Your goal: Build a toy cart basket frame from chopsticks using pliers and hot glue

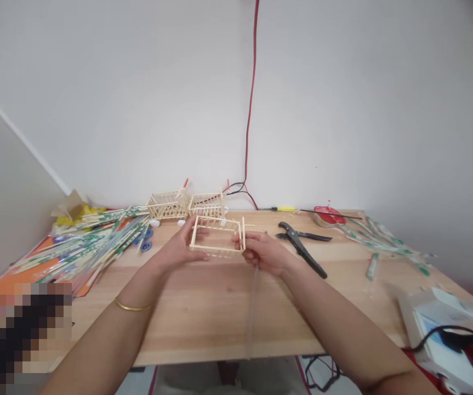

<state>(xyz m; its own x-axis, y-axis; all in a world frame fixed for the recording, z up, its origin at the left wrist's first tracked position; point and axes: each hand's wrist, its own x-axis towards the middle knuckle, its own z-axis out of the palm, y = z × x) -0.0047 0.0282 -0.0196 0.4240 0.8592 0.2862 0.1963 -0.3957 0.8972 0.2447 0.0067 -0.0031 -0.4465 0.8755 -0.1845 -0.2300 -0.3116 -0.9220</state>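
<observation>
I hold a small open frame of thin wooden sticks (218,236) above the wooden table (220,307), between both hands. My left hand (181,249) grips its left end, with the fingers closed round the sticks. My right hand (263,252) pinches its right end. Two finished stick baskets (168,206) (207,205) stand behind it by the wall. A gold bangle sits on my left wrist.
A heap of chopsticks in green-and-white wrappers (92,241) lies at the left on orange sheets. Black pliers (302,244) lie right of my hands, with a red dish (329,215) behind. More wrappers (384,244) and a white device (445,329) are at the right. A red cable (250,109) hangs down the wall.
</observation>
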